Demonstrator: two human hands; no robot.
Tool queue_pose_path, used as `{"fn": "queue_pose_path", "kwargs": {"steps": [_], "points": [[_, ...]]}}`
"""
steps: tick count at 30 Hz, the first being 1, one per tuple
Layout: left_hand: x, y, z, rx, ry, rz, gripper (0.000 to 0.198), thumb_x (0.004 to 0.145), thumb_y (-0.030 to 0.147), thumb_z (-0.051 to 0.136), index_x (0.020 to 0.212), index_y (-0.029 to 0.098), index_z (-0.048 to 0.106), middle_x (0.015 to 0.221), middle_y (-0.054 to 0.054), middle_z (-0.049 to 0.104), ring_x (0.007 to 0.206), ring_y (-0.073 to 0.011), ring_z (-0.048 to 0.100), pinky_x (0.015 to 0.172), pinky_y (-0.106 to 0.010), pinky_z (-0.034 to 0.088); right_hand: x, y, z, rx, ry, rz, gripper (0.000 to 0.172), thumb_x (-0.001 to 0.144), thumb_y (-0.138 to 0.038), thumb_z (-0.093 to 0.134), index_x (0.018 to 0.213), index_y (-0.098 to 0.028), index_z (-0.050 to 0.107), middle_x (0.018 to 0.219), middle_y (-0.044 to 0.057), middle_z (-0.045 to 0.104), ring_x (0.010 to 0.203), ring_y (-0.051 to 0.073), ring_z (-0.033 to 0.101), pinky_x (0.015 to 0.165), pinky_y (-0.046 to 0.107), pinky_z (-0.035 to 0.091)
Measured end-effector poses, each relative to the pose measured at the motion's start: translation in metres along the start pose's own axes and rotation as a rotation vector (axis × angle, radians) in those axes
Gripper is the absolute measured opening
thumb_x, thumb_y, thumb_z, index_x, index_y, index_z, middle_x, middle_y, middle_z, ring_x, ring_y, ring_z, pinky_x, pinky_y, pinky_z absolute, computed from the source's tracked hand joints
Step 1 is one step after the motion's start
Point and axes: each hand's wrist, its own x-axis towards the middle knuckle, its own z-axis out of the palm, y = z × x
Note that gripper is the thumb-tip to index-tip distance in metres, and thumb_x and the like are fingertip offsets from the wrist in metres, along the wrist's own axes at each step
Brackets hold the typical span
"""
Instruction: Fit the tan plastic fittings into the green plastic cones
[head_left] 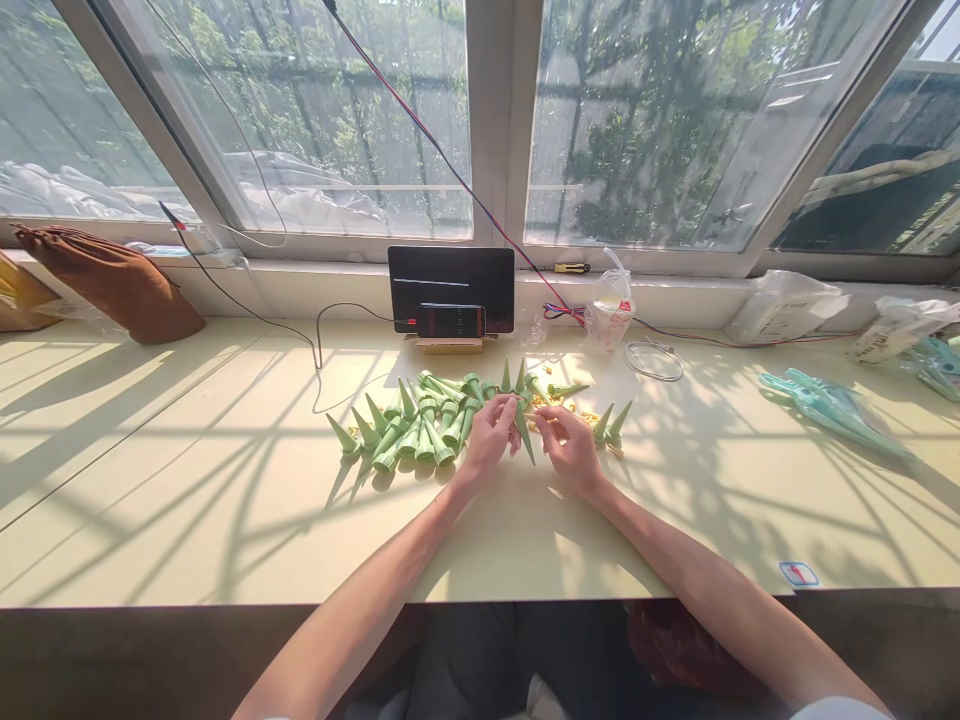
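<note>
My left hand (491, 437) is closed on a green plastic cone-shaped spike (526, 440), whose narrow tip points down toward me. Just to its right, my right hand (568, 442) has thumb and fingers pinched together beside the spike. Whatever those fingers hold is too small to make out. Many more green hollow cones (424, 442) lie in a heap left of my hands, and several pointed spikes (367, 430) stand upright at the left end. Small tan-yellow pieces (585, 412) are scattered behind and around my right hand, near two upright green spikes (616, 424).
Behind the heap a phone (450, 321) leans against a dark tablet (480, 270). A plastic cup (611, 310), a coiled cable (654, 361) and turquoise plastic packaging (825, 405) lie to the right. A brown bag (112, 285) lies far left. The table's front edge (225, 604) runs before me.
</note>
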Motion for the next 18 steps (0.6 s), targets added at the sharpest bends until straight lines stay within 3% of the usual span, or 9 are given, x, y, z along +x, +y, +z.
{"fn": "queue_pose_path", "kwargs": {"steps": [18], "points": [[-0.0012,0.0069,0.0019,0.047,0.059,0.031,0.04,0.084,0.055,0.064,0.097,0.017,0.063,0.059,0.004,0.057,0.034,-0.0066,0.044,0.038,-0.022,0.034,0.001,0.0037,-0.0035,-0.03,-0.047,0.005,0.024,0.096,-0.037,0.055,0.095,-0.019,0.07,0.087,0.007,0.066,0.064,0.015,0.06,0.056,0.029,0.052]]}}
